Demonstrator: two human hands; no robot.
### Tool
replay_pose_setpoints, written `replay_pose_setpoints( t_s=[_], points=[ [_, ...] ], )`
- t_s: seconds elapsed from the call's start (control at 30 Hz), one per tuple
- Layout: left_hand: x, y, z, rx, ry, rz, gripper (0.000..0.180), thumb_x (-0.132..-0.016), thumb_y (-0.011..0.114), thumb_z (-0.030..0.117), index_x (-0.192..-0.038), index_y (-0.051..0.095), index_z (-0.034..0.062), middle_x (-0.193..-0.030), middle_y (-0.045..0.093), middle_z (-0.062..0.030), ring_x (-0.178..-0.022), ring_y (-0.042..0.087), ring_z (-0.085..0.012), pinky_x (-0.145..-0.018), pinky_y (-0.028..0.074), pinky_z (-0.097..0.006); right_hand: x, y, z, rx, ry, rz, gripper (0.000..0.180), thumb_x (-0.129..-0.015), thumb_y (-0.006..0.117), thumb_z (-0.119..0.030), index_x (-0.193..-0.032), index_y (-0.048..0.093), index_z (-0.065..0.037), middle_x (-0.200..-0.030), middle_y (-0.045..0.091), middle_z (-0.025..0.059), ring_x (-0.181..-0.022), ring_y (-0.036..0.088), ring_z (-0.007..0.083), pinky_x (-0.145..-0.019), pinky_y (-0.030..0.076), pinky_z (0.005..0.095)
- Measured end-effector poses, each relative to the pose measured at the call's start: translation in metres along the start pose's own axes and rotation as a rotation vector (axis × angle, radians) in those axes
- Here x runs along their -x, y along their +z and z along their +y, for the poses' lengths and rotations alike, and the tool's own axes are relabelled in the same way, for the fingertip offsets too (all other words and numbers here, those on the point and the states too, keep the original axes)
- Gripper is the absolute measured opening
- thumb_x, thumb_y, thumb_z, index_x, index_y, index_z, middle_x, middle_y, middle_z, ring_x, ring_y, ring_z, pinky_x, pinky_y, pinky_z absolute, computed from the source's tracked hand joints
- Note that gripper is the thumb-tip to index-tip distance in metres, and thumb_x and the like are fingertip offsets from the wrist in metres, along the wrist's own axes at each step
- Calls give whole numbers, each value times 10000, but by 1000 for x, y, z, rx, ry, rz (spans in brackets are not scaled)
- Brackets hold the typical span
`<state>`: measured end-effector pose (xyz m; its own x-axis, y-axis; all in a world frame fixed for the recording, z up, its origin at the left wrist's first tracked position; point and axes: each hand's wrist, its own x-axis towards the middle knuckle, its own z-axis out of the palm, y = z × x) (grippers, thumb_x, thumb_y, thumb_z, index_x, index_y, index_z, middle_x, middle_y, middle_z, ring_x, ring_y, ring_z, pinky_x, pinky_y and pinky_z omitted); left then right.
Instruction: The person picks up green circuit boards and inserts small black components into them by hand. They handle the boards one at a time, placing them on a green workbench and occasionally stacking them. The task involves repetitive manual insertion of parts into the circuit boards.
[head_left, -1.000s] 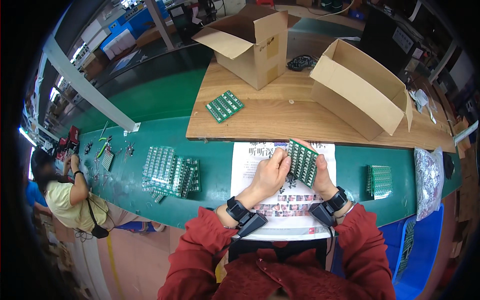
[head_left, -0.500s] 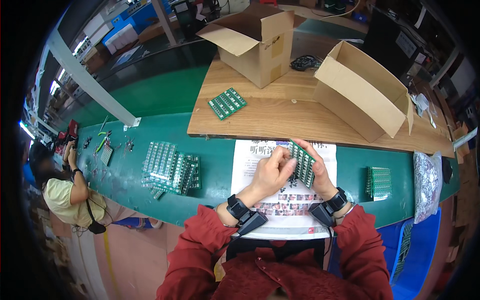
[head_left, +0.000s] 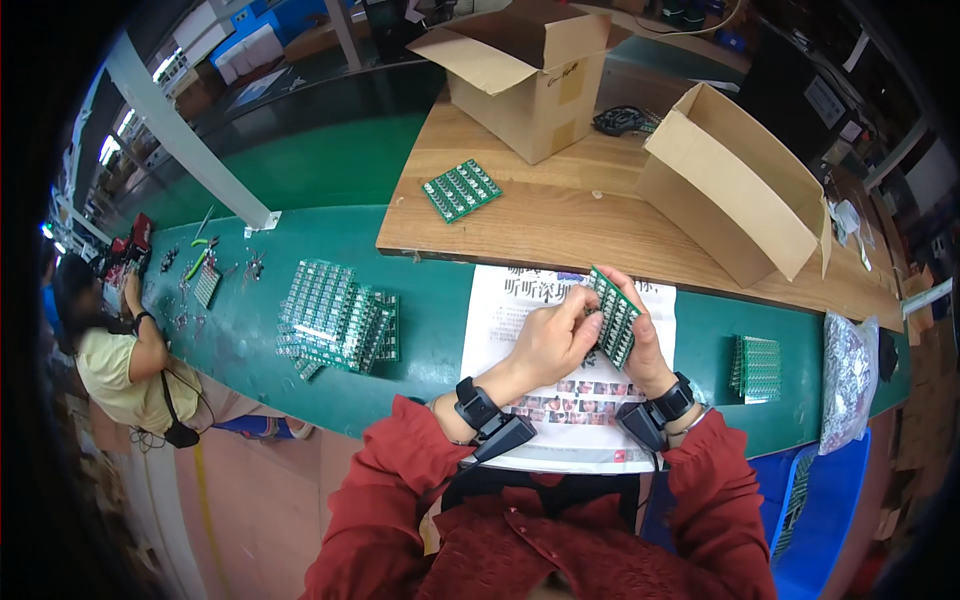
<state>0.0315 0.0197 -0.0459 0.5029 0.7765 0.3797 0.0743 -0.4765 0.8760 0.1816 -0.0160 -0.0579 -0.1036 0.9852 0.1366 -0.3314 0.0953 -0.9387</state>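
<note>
Over a sheet of newspaper (head_left: 490, 345), a green circuit board (head_left: 617, 330) with rows of pale components stands tilted on edge in my right hand (head_left: 648, 350). The right fingers wrap round its far and right edges. My left hand (head_left: 555, 340) is closed, its thumb and index finger pinched against the left side of the board. Whatever lies between those fingertips is hidden. A few small dark bits show on the paper below the hands. To the left sits a messy stack of circuit boards (head_left: 325, 310); a smaller stack (head_left: 757, 368) stands at the right.
A single board (head_left: 461, 190) lies on the raised wooden top (head_left: 540, 215), near two open cardboard boxes (head_left: 530, 105) (head_left: 735, 185). A clear bag (head_left: 850, 385) and a blue bin (head_left: 830, 510) are at the right. At far left another person (head_left: 120, 350) works by green-handled pliers (head_left: 198, 258).
The view has shifted slightly. Both hands keep hold around the board, which has turned a little; my left fingers still press at its left side.
</note>
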Motion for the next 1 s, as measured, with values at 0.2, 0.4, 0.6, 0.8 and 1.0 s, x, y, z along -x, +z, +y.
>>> replay_pose_setpoints(
  t_s=[0.2, 0.4, 0.6, 0.8, 1.0],
  points=[
    [-1, 7, -10, -216, 133, -13, 98, -906, 527, 110, -953, 477, 40, -625, 570, -161, -584, 604, -350, -489, 451, -402, -1, -1, 4, 39, -22, 23, 1023, -727, 508, -772, -1369, 298, -3, -1164, 498, 92, -1081, 499, 161, -940, 390, 273],
    [0, 4, -5, -137, 112, 29, 108, -899, 535, 113, -945, 470, 39, -595, 570, -147, -550, 599, -353, -469, 454, -404, -1, 2, -1, -91, 1, 68, 1012, -733, 477, -784, -1370, 272, -25, -1155, 511, 113, -1056, 525, 178, -928, 432, 302],
    [-1, 5, -6, -311, 120, -88, 118, -896, 542, 131, -939, 477, 43, -577, 570, -143, -534, 603, -342, -470, 462, -398, -2, 1, 1, -51, -28, 55, 983, -751, 454, -779, -1362, 292, -26, -1152, 523, 117, -1057, 533, 184, -927, 437, 306],
    [1, 1, -3, -164, 95, -20, 115, -900, 535, 164, -931, 480, 68, -554, 557, -141, -514, 582, -354, -452, 442, -421, -2, 3, -2, -94, -30, 120, 940, -780, 404, -772, -1356, 325, -34, -1125, 539, 118, -1038, 547, 195, -908, 449, 310],
    [1, 4, -10, -264, 77, -159, 125, -898, 537, 163, -931, 474, 60, -564, 559, -122, -519, 580, -346, -472, 445, -405, -2, 2, -3, -54, -34, 103, 945, -778, 400, -776, -1355, 334, -30, -1114, 550, 132, -1025, 560, 205, -902, 462, 324]
  ],
)
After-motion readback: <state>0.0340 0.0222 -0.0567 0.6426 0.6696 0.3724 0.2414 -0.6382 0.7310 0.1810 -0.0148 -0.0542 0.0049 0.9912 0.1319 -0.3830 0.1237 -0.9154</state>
